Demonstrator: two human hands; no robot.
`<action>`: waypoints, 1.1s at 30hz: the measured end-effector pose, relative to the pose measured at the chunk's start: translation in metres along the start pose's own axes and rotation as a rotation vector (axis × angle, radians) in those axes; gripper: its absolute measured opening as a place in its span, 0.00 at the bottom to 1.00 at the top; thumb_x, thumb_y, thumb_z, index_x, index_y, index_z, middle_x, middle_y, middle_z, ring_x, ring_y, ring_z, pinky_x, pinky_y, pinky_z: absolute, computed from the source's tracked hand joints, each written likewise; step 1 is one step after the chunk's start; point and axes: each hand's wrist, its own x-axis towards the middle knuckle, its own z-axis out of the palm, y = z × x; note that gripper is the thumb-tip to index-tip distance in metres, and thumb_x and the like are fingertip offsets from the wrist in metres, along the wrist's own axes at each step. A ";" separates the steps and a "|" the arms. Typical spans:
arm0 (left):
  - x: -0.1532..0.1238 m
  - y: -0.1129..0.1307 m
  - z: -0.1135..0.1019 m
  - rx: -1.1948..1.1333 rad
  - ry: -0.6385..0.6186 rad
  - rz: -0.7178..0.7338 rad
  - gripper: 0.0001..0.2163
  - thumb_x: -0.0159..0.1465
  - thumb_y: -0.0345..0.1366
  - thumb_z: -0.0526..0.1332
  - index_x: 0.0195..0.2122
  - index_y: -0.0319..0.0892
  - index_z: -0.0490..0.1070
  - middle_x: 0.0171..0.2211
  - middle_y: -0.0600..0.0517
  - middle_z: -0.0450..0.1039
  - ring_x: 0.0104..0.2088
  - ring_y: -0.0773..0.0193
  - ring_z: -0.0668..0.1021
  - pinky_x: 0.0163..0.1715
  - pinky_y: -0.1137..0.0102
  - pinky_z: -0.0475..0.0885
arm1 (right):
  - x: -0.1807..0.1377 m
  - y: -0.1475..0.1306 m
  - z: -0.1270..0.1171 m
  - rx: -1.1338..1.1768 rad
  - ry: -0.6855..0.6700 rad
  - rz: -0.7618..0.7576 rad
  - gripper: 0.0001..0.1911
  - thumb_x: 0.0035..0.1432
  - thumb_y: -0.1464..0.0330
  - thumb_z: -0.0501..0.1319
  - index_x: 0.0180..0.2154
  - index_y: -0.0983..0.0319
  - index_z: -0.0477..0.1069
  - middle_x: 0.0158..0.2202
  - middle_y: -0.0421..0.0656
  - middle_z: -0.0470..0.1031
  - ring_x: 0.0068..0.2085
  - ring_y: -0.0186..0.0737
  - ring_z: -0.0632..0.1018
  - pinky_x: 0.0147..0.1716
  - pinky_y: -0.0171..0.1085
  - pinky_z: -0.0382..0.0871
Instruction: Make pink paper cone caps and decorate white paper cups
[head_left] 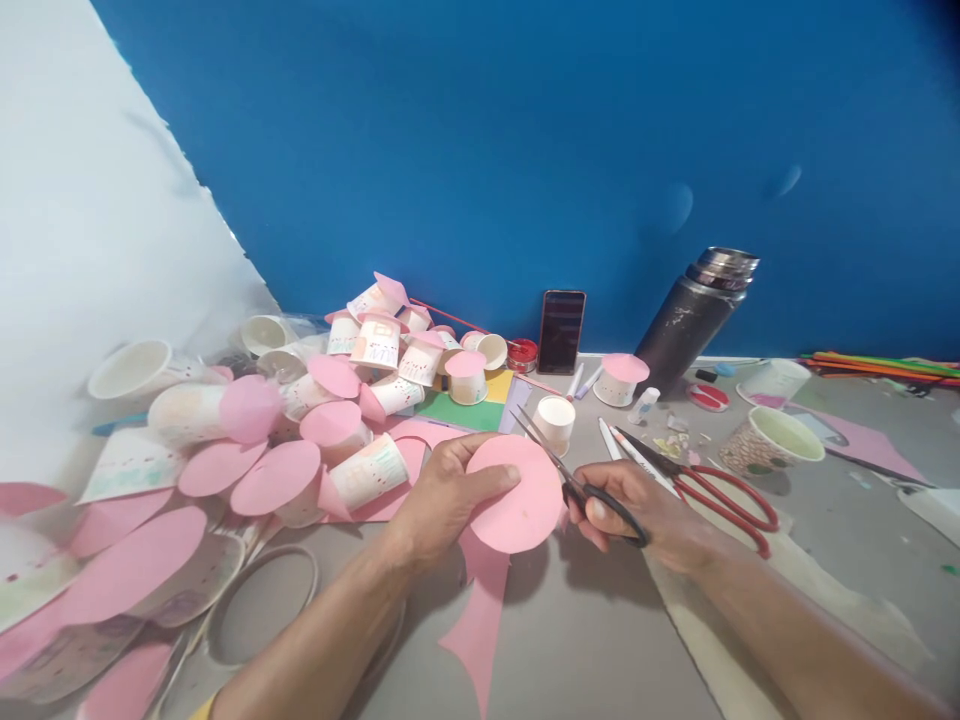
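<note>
Your left hand (457, 485) pinches the disc (517, 515) above the table (577, 640), seemingly cut almost round, your right hand (637, 500) grips the scissors (576, 486), and many cups (375, 345) wear pink tops (622, 366), though the nearest cup (555, 425) lacks one.

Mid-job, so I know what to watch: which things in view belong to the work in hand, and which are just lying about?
Part of the work:
pink paper disc, held in the left hand
black-handled scissors, held in the right hand
pink-topped cups, probably, since their tops look similar

Lying about, it seems:
phone
dark flask
red-handled scissors
patterned cup
</note>
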 end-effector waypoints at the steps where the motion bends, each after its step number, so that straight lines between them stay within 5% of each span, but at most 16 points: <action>1: 0.000 0.000 0.000 0.007 -0.001 0.001 0.17 0.53 0.38 0.72 0.43 0.37 0.82 0.34 0.46 0.81 0.31 0.61 0.79 0.30 0.71 0.73 | -0.001 0.000 -0.001 -0.005 -0.007 -0.003 0.32 0.52 0.38 0.65 0.29 0.62 0.69 0.21 0.40 0.70 0.26 0.35 0.66 0.27 0.36 0.53; 33: 0.001 -0.002 -0.004 -0.013 -0.003 -0.002 0.16 0.53 0.38 0.73 0.41 0.36 0.81 0.31 0.47 0.80 0.30 0.61 0.79 0.30 0.70 0.74 | -0.001 0.005 -0.007 -0.047 0.019 0.086 0.29 0.53 0.44 0.69 0.27 0.62 0.66 0.19 0.37 0.70 0.23 0.31 0.64 0.26 0.35 0.51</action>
